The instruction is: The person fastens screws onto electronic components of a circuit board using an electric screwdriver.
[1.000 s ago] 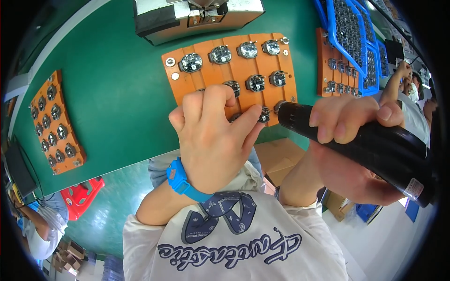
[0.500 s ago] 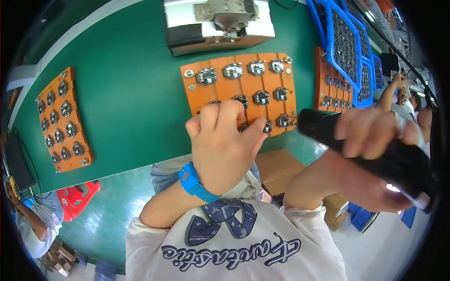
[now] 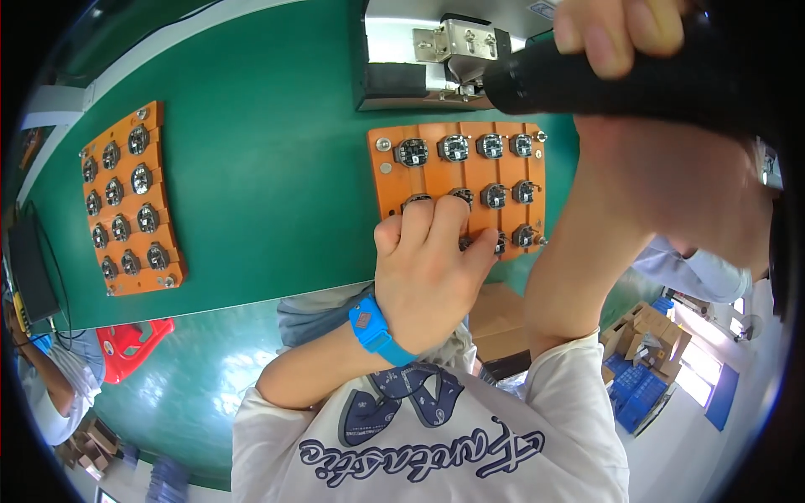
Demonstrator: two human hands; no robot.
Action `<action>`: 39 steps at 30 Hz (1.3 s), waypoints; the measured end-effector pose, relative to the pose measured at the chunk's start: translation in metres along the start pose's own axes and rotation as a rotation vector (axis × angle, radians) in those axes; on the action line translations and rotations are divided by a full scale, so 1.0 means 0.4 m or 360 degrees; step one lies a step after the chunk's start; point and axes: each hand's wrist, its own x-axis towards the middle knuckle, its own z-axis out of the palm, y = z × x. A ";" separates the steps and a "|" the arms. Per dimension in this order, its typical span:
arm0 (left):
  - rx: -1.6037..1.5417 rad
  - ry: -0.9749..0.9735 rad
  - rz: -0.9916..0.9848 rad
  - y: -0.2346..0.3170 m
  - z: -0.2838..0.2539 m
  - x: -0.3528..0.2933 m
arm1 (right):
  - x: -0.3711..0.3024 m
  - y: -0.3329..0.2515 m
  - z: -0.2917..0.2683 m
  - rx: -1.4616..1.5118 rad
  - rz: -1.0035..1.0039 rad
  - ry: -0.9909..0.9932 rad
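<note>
An orange fixture plate (image 3: 432, 178) lies on the green table, carrying rows of small round black-and-silver parts (image 3: 494, 196). My left hand (image 3: 432, 277) rests on its near left area, fingers bent down and thumb apart from them; the fingertips' exact hold is hidden. Raised at the upper right, my right hand (image 3: 620, 33) is wrapped round a black electric screwdriver (image 3: 570, 80). The tool's front end points left, at the metal bracket (image 3: 474, 46) of a white-and-black box machine (image 3: 394, 84). Its very tip cannot be made out clearly.
A second orange plate (image 3: 158, 194) with similar parts lies at the table's left. Beyond the near edge stand a red stool (image 3: 126, 352) and a seated person (image 3: 71, 381). Cardboard boxes (image 3: 646, 323) and blue crates (image 3: 633, 390) stand on the floor at right.
My right hand has lifted the screwdriver from beside the plate's right edge up to the machine's bracket. My left hand stays on the plate. The view has shifted, with the table scene sliding right.
</note>
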 end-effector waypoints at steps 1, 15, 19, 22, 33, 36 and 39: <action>0.0002 -0.0017 -0.0006 0.002 -0.001 0.001 | -0.017 -0.010 0.019 -0.0001 -0.0006 0.0025; 0.0016 -0.0211 0.0137 0.072 0.007 0.066 | -0.258 -0.118 -0.182 -0.0107 0.0020 -0.0055; 0.0007 -0.0186 0.0168 0.072 0.045 0.082 | -0.276 -0.088 -0.199 -0.0063 0.0007 0.0004; -0.0010 -0.0171 0.0170 0.070 0.055 0.082 | -0.279 -0.075 -0.210 0.0020 0.0011 -0.0071; -0.0059 -0.0175 0.0145 0.067 0.057 0.081 | -0.281 -0.070 -0.210 0.0081 0.0144 -0.0068; -0.0056 -0.0158 0.0172 0.064 0.061 0.084 | -0.280 -0.054 -0.221 0.0071 0.0070 -0.0119; -0.0054 -0.0153 0.0187 0.065 0.061 0.087 | -0.285 -0.059 -0.209 0.0100 0.0113 -0.0057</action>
